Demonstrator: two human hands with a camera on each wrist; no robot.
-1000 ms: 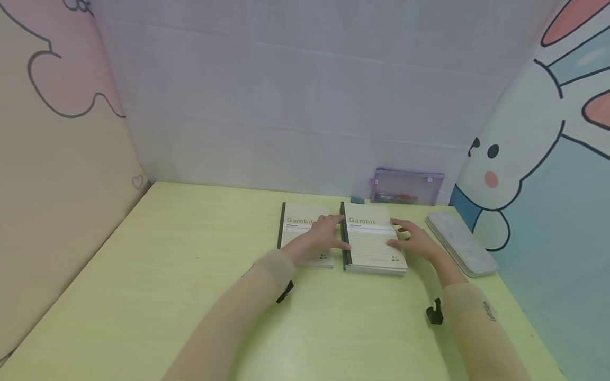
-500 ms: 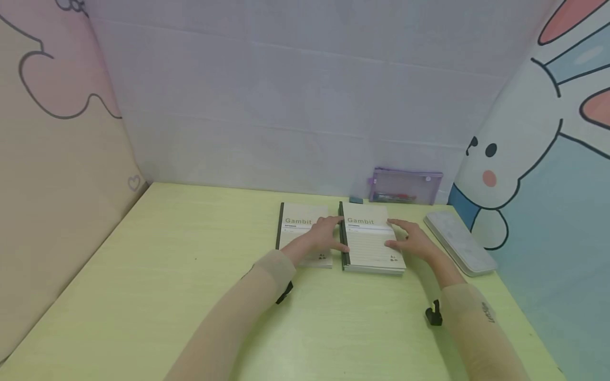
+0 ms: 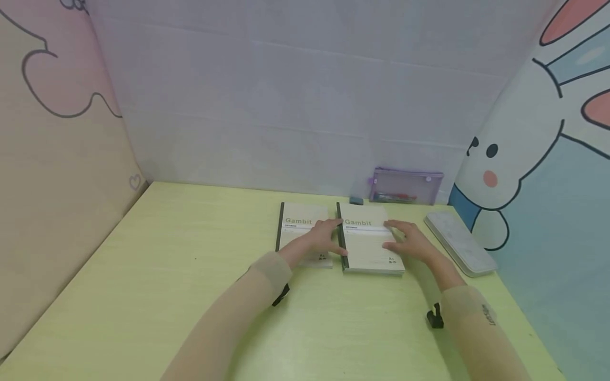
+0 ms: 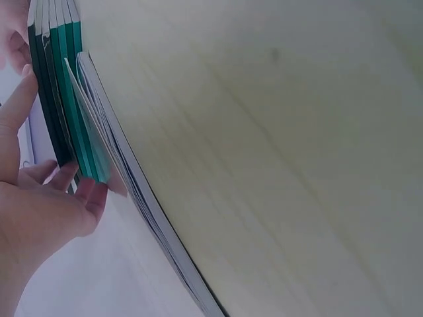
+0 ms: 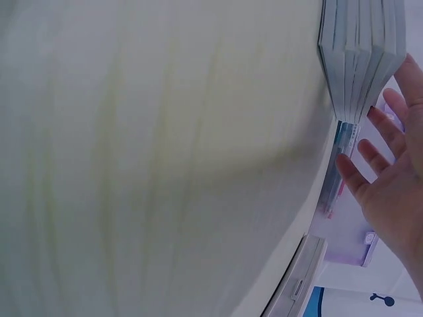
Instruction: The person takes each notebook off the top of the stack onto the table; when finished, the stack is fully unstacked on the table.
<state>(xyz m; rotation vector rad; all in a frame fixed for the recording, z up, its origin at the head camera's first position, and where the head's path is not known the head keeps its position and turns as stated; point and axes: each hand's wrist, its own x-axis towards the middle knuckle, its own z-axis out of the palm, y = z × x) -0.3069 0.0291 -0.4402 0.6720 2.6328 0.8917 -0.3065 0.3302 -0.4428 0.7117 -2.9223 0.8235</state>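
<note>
A stack of several notebooks (image 3: pixel 369 246), the top cover marked "Gambit", lies between both hands. In the left wrist view the stack's dark and green spines (image 4: pixel 63 86) stand close together. My left hand (image 3: pixel 325 238) touches the spine side, thumb near the front and fingers farther back. My right hand (image 3: pixel 411 242) has its fingertips at the opposite edge; in the right wrist view its fingers (image 5: pixel 375 157) spread beside the pages (image 5: pixel 360 59). Under the left forearm and hand, another Gambit notebook (image 3: pixel 296 211) lies partly hidden, left of the stack.
A purple see-through pouch (image 3: pixel 414 185) with pens inside leans against the back wall. A small dark blue block (image 3: pixel 356 201) lies behind the stack. To the right, a pale grey case (image 3: pixel 459 243) rests along the edge of the yellow table (image 3: pixel 190 296).
The upper part of the stack has slid slightly left, and its spine and front edges look more even. Both hands have moved slightly with it; the separate notebook has stayed put.
</note>
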